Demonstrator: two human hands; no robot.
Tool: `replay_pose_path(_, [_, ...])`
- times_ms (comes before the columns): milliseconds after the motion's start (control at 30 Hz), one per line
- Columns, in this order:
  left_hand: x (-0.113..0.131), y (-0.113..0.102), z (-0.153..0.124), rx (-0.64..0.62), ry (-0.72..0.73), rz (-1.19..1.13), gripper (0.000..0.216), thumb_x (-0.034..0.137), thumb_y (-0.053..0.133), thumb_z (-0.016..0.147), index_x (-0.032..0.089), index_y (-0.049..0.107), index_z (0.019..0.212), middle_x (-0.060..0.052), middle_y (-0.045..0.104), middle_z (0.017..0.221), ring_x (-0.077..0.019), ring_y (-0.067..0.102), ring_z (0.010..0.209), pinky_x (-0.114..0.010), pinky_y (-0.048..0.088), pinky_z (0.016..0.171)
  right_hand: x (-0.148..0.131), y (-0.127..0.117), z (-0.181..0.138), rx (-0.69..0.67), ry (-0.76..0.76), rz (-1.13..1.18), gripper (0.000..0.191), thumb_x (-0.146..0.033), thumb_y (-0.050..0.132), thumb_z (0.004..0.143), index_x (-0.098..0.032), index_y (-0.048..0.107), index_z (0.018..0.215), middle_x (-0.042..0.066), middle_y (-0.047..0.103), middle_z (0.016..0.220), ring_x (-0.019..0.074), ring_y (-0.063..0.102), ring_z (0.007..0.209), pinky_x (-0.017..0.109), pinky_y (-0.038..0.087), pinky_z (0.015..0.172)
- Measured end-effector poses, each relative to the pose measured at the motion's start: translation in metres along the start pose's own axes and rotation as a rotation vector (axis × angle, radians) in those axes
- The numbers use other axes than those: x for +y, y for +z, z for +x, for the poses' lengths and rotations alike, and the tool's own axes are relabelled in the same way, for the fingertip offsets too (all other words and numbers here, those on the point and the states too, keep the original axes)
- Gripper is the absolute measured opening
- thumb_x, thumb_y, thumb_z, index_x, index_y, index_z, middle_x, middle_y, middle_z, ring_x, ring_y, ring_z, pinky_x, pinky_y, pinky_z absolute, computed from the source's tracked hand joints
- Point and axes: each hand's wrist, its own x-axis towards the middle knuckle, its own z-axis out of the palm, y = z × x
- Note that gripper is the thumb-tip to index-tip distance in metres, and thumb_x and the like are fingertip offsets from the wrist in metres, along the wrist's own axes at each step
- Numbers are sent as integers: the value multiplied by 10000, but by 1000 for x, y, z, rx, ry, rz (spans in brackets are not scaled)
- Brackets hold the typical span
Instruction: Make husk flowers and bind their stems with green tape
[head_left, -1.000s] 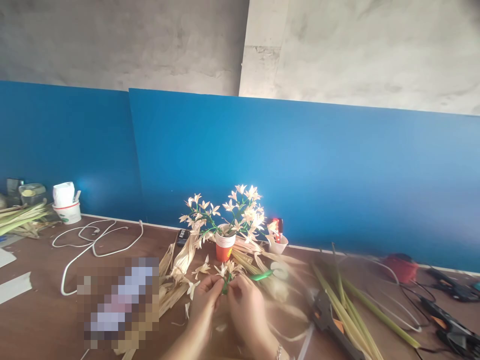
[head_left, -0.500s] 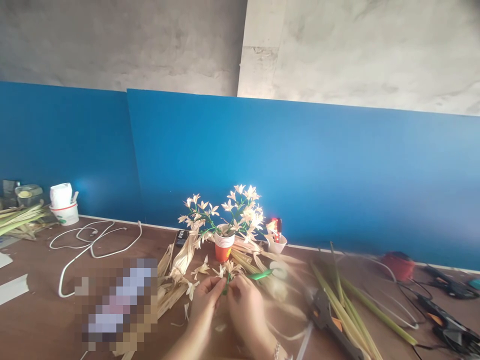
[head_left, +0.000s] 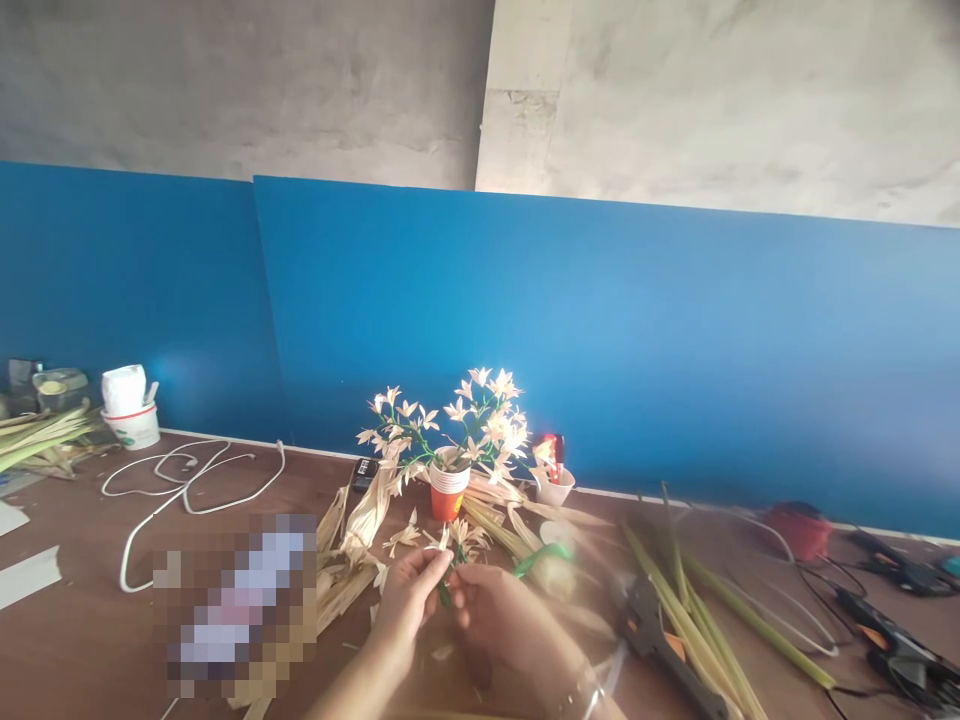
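Observation:
Just in front of the potted flowers, my left hand [head_left: 409,597] is closed, thumb and forefinger pinching the green stem of a small pale husk flower sprig [head_left: 466,540]. My right hand [head_left: 501,608] is closed beside it, fingers pressed together at the same stem. A strip of green tape [head_left: 546,556] rises from behind the right hand, curved and slightly blurred; its held end is hidden. A red and white paper cup [head_left: 448,496] stands beyond, bearing green-stemmed branches of cream flowers [head_left: 499,430].
Dry corn husks [head_left: 367,515] lie left of my hands. A dark glue gun [head_left: 660,640] and long green leaves [head_left: 701,630] lie right. A white cable [head_left: 180,490], a small white cup [head_left: 556,488] and a blurred-out object [head_left: 240,600] are also on the table.
My right hand has turned and shifted slightly right, its wrist swinging outward. The green tape has bent into a curve. My left hand stays nearly in place on the stem.

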Motion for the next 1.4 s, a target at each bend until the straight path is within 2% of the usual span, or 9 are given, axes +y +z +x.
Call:
replay_pose_path(133, [-3,-1,-1,-29,-5,-12,339,463,731,676,145,621,643,0,616,516,-81,489,420,-185,326,428,-4,-4,-2,-83,181,227,112,-195,627,757,-90,621,718,-23,589,594,35,521,465,127,302,423])
replay_pose_path(367, [-3,-3,0,-65,6,-40,292,417,741,690,154,622,651,12,613,547,-88,525,497,-191,377,509,-1,-9,0,-185,223,303,132,-220,631,767,-91,625,740,-10,593,606,21,459,432,109,248,380])
replay_pose_path(700, [-2,-5,-1,-100,3,-61,287,418,758,671,156,640,671,12,607,577,-80,490,510,-186,340,492,-4,-15,2,-223,258,266,132,-220,660,725,-100,605,739,-10,579,632,15,412,431,107,209,373])
replay_pose_path(767, [-3,-5,0,-95,6,-57,299,428,761,664,153,646,691,5,613,578,-70,453,492,-176,299,459,-3,-13,2,-204,203,212,137,-223,675,707,-110,598,714,-13,570,625,19,403,438,120,224,390])
replay_pose_path(833, [-4,-5,1,-80,10,-36,327,455,756,655,150,648,703,6,603,551,-57,390,449,-172,236,418,-1,-9,1,-149,81,132,155,-239,688,687,-121,588,677,-11,569,618,28,402,451,141,243,413])
replay_pose_path(967, [-6,-6,5,-34,6,8,343,468,761,629,147,656,694,45,506,466,-46,293,405,-180,159,394,2,3,1,54,-260,-90,190,-275,695,668,-132,576,630,-17,554,564,51,400,466,180,250,448])
replay_pose_path(1100, [-4,-6,4,-23,-38,-9,295,412,770,615,156,652,700,41,529,521,-45,289,422,-181,143,415,1,12,0,220,-470,-326,172,-263,661,676,-139,562,608,-26,536,530,72,401,480,207,269,481])
replay_pose_path(1233, [0,-3,0,21,-35,-43,249,365,766,605,168,619,640,63,494,527,-46,317,431,-175,190,439,0,17,-3,327,-605,-515,140,-245,619,708,-151,555,626,-29,528,566,103,435,548,222,313,525])
replay_pose_path(1400, [-2,2,-2,45,-60,-111,248,356,761,597,173,603,650,63,498,536,-56,363,434,-180,219,435,0,23,-7,404,-675,-693,117,-219,560,748,-168,542,645,-10,546,607,135,467,602,242,356,571])
